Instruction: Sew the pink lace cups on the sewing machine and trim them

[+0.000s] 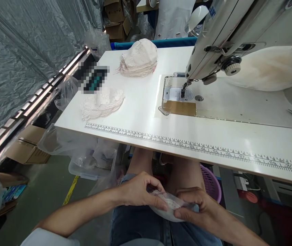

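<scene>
- Low in the frame, over the person's lap in blue denim, both hands meet on a small pale fabric piece [170, 205] with a lace-like dotted edge
- left hand [138, 193] comes in from the lower left, fingers curled and pinching the piece's left end between thumb and fingertips
- right hand [197, 208] comes in from the lower right, closed round the right end, thumb on top
- the piece lies between the two hands, its long axis running left to right across the frame; both hands touch it, neither nearer than the other; it sags in a soft curve below the fingers, thin and limp
- just beyond the knees, right of centre, a purple plastic basket [211, 182] sits under the table
- across the middle of the frame runs the white sewing table [140, 109], smooth and glossy, with a printed ruler scale [186, 143] along its near edge
- centre left on the table, a flat heap of lace-trimmed pieces [101, 102]; farther back, a taller domed stack of pinkish fabric pieces [139, 58]
- upper right, the white sewing machine [238, 30], its needle [183, 89] over a metal plate
- upper left, grey plastic sheeting [20, 51] and, at the top, cardboard boxes [116, 20]
</scene>
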A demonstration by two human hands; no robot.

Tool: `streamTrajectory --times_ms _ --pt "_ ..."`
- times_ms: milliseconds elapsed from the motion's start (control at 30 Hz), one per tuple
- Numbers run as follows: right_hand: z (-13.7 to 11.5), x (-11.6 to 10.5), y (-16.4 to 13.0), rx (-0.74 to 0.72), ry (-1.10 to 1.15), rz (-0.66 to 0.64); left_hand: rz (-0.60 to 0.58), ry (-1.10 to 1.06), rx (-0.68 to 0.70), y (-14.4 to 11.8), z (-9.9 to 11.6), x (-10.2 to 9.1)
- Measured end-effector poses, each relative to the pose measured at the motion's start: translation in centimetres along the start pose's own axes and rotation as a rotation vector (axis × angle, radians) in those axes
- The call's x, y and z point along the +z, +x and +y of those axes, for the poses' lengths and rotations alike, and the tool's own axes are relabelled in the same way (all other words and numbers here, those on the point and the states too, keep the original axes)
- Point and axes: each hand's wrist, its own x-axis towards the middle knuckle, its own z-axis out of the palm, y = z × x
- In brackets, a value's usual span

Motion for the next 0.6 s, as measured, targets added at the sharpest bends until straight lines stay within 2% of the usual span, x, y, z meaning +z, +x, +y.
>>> streamTrajectory --times_ms 333,600 --pt "0.2 0.5 -0.1 0.011 -0.055 0.065 0.045 -0.045 0.014 0.0 0.8 0.6" --pt "0.6 0.3 -0.1 0.010 -0.037 0.082 0.109 -0.035 0.045 0.1 -0.1 1.1"
